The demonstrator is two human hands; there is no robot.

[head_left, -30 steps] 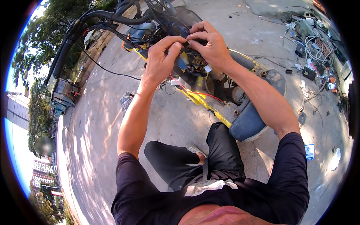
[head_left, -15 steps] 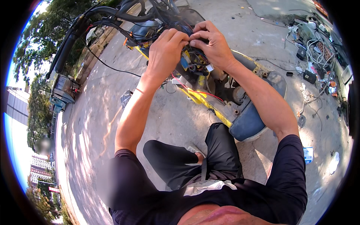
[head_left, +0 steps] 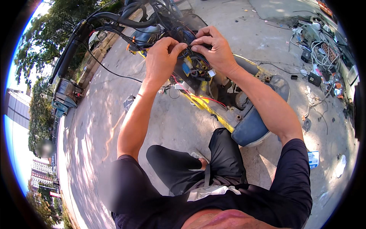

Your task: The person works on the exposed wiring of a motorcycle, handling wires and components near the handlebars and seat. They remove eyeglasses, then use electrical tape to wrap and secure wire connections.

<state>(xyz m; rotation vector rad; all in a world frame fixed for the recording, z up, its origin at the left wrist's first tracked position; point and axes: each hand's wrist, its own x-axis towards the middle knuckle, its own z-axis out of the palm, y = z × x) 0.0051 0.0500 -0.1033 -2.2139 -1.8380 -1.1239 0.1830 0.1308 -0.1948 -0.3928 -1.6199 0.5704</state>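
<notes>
My left hand [head_left: 161,61] is closed in a pinch above the exposed wiring of a partly stripped scooter. Close beside it, my right hand [head_left: 215,50] also pinches with thumb and fingers. Whatever lies between the fingertips is too small to make out. Below the hands is a tangle of thin wires [head_left: 196,64] with a blue connector [head_left: 185,68] and a white connector [head_left: 211,73]. A red wire [head_left: 207,99] runs from the bundle along the yellow frame [head_left: 222,122]. Part of the wiring is hidden behind my hands.
The black handlebar [head_left: 63,63] reaches out to the left, with a black cable [head_left: 105,68] hanging from it. A dark blue scooter body panel [head_left: 249,129] sits under my right forearm. Coiled white cables [head_left: 322,49] and scraps lie on the ground at the right. A three-wheeled vehicle [head_left: 65,93] stands far left.
My fingertips, close together before, have moved slightly apart. The left hand has shifted down and a little left, uncovering more wires. The scooter appears slightly lower-left in view.
</notes>
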